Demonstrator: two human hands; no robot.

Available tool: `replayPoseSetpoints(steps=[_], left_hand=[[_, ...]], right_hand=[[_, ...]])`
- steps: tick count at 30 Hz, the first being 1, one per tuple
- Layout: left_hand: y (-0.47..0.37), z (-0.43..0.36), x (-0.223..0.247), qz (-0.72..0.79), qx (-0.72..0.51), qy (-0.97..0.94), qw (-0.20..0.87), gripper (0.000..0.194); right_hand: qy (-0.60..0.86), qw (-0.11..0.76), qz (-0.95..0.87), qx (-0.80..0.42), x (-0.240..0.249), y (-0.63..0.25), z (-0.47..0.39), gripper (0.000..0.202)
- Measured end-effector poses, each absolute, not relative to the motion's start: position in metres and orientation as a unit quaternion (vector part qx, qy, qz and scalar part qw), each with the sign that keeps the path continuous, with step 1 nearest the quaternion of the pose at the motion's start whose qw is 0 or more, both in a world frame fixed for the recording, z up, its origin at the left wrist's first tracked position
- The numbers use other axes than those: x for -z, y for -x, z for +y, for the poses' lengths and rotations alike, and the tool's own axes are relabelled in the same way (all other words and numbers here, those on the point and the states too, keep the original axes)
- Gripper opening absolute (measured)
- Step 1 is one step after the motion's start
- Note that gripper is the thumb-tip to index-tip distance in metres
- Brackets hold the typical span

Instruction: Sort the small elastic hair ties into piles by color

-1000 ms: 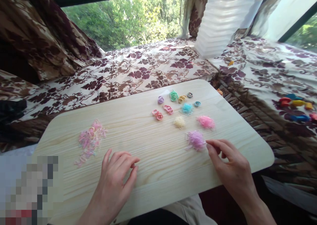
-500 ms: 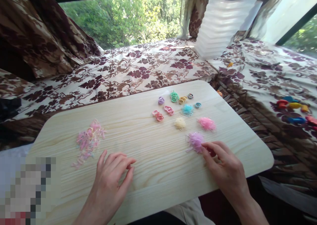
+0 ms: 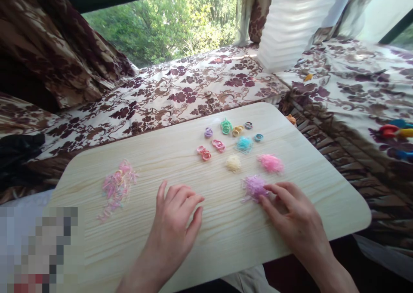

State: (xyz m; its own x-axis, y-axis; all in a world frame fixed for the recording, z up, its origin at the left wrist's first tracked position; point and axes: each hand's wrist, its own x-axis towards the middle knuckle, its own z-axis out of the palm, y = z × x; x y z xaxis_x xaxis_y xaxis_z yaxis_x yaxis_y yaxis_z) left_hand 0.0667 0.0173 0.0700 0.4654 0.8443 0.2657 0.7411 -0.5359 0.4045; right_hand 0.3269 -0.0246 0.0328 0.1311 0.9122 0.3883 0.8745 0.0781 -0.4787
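My right hand (image 3: 295,211) is at the near right edge of a pile of small purple rubber bands (image 3: 254,187). Its thumb and index fingertips touch the pile, slightly apart, with purple strands between them. Over the middle of the table, my left hand (image 3: 177,217) hangs with fingers loosely spread and holds nothing. A mixed pile of pink and pastel bands (image 3: 119,185) lies to its left. Around the purple pile lie a pink pile (image 3: 271,163), a cream pile (image 3: 233,163) and a turquoise pile (image 3: 244,144) of similar bands.
Farther back on the wooden table (image 3: 155,159) sit thicker hair ties: green (image 3: 226,126), yellow (image 3: 238,131), purple (image 3: 208,132), pink (image 3: 218,145), red (image 3: 204,152) and blue (image 3: 258,137). Floral-covered seating (image 3: 183,86) borders the table. Colourful toys (image 3: 390,131) lie at the right.
My left hand has moved right, toward the table's middle. My right thumb and index finger have parted slightly at the purple pile. The view has shifted a little.
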Motion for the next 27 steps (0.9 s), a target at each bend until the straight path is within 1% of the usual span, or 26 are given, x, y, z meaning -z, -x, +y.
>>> replayPoseSetpoints(steps=[6, 12, 14, 17, 18, 25, 27], left_hand=[[-0.134, 0.031, -0.073, 0.417, -0.227, -0.87, 0.133, 0.024], [-0.167, 0.041, -0.066, 0.383, -0.202, -0.89, 0.143, 0.034], [-0.173, 0.044, -0.063, 0.374, -0.194, -0.895, 0.147, 0.032], [-0.174, 0.044, -0.059, 0.372, -0.203, -0.894, 0.145, 0.015], [-0.172, 0.044, -0.058, 0.373, -0.209, -0.893, 0.144, 0.013], [-0.165, 0.046, -0.065, 0.399, -0.222, -0.881, 0.127, 0.015], [-0.17, 0.05, -0.063, 0.396, -0.21, -0.886, 0.12, 0.019]], right_hand=[[0.652, 0.345, -0.674, -0.043, -0.036, -0.336, -0.015, 0.018], [0.616, 0.358, -0.698, -0.064, -0.039, -0.349, -0.022, 0.018], [0.626, 0.36, -0.69, -0.056, -0.038, -0.353, -0.027, 0.019], [0.634, 0.363, -0.682, -0.041, -0.038, -0.356, -0.034, 0.02], [0.632, 0.363, -0.684, -0.037, -0.039, -0.357, -0.035, 0.02], [0.612, 0.368, -0.699, -0.031, -0.044, -0.352, -0.032, 0.018], [0.603, 0.376, -0.702, -0.043, -0.044, -0.349, -0.029, 0.015]])
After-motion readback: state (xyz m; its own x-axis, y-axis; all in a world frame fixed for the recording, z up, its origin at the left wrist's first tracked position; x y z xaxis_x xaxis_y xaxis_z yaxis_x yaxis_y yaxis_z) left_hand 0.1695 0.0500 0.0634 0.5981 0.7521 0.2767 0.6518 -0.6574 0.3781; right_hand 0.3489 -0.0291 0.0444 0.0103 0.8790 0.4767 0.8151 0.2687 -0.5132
